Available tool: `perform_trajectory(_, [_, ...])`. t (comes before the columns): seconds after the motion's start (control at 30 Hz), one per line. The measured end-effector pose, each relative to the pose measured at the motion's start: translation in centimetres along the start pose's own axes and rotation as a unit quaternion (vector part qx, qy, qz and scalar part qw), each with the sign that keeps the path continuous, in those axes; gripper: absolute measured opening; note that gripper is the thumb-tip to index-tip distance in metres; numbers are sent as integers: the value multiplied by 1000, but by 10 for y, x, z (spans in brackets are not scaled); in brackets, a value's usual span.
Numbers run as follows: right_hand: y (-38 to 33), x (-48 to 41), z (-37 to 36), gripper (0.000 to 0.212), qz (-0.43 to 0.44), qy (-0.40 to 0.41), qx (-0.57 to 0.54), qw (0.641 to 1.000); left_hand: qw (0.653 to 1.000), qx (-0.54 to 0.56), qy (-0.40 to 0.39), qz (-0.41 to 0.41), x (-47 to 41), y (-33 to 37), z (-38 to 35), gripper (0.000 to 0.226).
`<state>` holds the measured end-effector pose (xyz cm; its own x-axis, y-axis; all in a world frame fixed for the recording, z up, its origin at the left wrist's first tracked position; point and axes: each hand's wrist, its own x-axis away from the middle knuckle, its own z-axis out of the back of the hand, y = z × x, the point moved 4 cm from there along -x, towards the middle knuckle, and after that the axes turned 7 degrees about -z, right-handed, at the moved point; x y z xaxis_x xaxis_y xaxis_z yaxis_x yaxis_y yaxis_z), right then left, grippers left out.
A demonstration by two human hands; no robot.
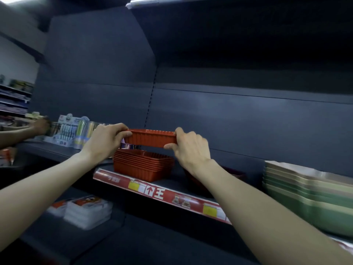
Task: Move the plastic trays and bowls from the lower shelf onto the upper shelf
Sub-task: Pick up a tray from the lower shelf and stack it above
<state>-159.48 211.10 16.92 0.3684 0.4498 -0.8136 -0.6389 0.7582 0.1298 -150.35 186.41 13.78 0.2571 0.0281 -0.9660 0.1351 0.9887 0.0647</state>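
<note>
Red ribbed plastic tray (150, 139): you hold it level in the air, straight above a nested stack of matching red trays (143, 165) and clear of it, with a gap between the two. That stack stands on a dark grey metal shelf (169, 181) whose front edge carries a red price strip (158, 192) with yellow labels. Farther right on the same shelf sits a stack of pale green plastic bowls (305, 196), well apart from the red ones. Behind everything runs a dark slate back panel (229, 111). To the left, carded packs of pastel pens (76, 131) stand on the adjoining shelf, and another person's hand (41, 126) reaches in beside them, blurred. On the lower shelf (133, 236) lie white wrapped packs (87, 211).

Your left hand (104, 142) grips the tray's left end, fingers curled over the rim and thumb against the wall. Your right hand (191, 148) pinches the right end, fingers bent round the corner, thumb under the edge.
</note>
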Motion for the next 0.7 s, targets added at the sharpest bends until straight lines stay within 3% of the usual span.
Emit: perform_trajectory(0.7, [-32, -7, -74, 43, -24, -57, 36, 997, 997, 18, -53, 56, 20, -71, -56, 16])
